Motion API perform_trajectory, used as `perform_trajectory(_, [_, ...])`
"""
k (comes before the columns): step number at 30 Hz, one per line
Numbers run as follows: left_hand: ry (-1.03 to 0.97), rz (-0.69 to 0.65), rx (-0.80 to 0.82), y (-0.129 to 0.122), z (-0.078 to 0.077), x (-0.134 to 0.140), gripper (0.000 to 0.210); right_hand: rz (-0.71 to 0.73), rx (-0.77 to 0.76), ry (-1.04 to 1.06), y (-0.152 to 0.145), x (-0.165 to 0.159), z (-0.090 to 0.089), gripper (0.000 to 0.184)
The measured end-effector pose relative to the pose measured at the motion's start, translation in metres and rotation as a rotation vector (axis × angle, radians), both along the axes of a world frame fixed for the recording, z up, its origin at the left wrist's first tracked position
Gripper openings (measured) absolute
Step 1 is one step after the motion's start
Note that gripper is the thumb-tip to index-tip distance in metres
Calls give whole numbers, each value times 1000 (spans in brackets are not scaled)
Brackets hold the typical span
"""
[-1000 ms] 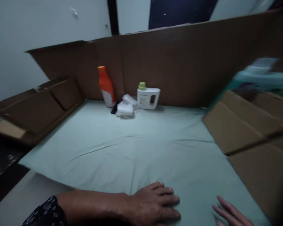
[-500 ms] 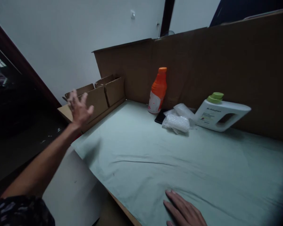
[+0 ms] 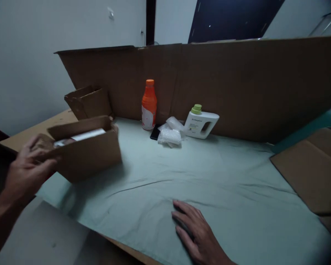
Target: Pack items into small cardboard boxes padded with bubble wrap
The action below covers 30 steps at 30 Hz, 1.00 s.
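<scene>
My left hand [image 3: 27,171] is closed on the near left end of an open cardboard box [image 3: 91,156], its fingers over the rim and slightly blurred. White items [image 3: 89,135] show inside the box; what they are I cannot make out. The box is over the left part of a pale green cloth [image 3: 149,206], with a shadow beneath it. On the cloth near the front edge lies my right hand [image 3: 195,232], its fingers spread and holding nothing.
Farther back stand an orange bottle [image 3: 149,105] and a white jug [image 3: 200,125] with a green cap. Bubble wrap [image 3: 169,135] and a black phone-like object [image 3: 155,132] lie between them. Another cardboard box [image 3: 92,105] stands back left. Cardboard walls [image 3: 237,88] the rear; a flap [image 3: 311,173] is right.
My left hand, open above the boxes before, has taken hold of the nearer box and moved it onto the cloth side. The view has turned right. My right hand still rests on the cloth.
</scene>
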<state>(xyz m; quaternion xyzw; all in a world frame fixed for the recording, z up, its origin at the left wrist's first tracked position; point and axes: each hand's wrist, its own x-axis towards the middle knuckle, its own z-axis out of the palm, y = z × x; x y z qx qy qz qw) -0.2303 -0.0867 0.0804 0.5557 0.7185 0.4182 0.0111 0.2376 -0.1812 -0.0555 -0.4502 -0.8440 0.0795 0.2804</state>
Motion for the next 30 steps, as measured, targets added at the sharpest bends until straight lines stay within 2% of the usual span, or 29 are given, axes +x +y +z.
perform_trajectory(2, [-46, -161, 20, -33, -11, 32, 32, -43, -26, 33, 6, 5, 5, 37])
perform_trajectory(4, [-36, -335, 51, -58, -20, 64, 27, -89, -72, 70, 9, 10, 9, 50])
perform_trajectory(7, [-108, -527, 111, -79, -30, 103, 10, -105, -150, 155, 4, 19, 13, 70])
perform_trajectory(8, [-172, -560, 139, -82, -35, 111, 25, -91, -183, 185, 1, 21, 15, 74])
perform_trajectory(10, [-274, -561, 155, -81, -48, 121, 68, -52, -268, 239, -8, 24, 22, 77])
perform_trajectory(11, [-271, -541, 114, -78, -57, 123, 83, -32, -313, 271, -12, 24, 26, 78])
perform_trajectory(12, [-225, -527, 32, -74, -67, 123, 89, -11, -355, 307, -14, 23, 31, 80])
perform_trajectory(13, [-156, -524, -76, -70, -78, 123, 87, 12, -389, 346, -16, 22, 36, 82])
perform_trajectory(16, [-10, -592, -351, -59, -113, 119, 62, 72, -449, 452, -11, 14, 48, 86])
perform_trajectory(18, [-11, -619, -384, -52, -131, 114, 51, 103, -460, 476, 0, 8, 50, 86])
perform_trajectory(20, [-5, -581, -349, -45, -145, 107, 47, 135, -443, 462, 17, 2, 48, 88])
perform_trajectory(23, [40, -460, -274, -33, -158, 98, 46, 169, -408, 447, 49, -2, 41, 92])
perform_trajectory(25, [80, -399, -217, -27, -164, 93, 45, 184, -438, 442, 69, 0, 39, 88])
perform_trajectory(28, [145, -385, -207, -25, -169, 92, 41, 145, -513, 392, 90, 13, 49, 61])
perform_trajectory(30, [175, -374, -226, -27, -168, 95, 37, 33, -476, 369, 95, 26, 66, 39])
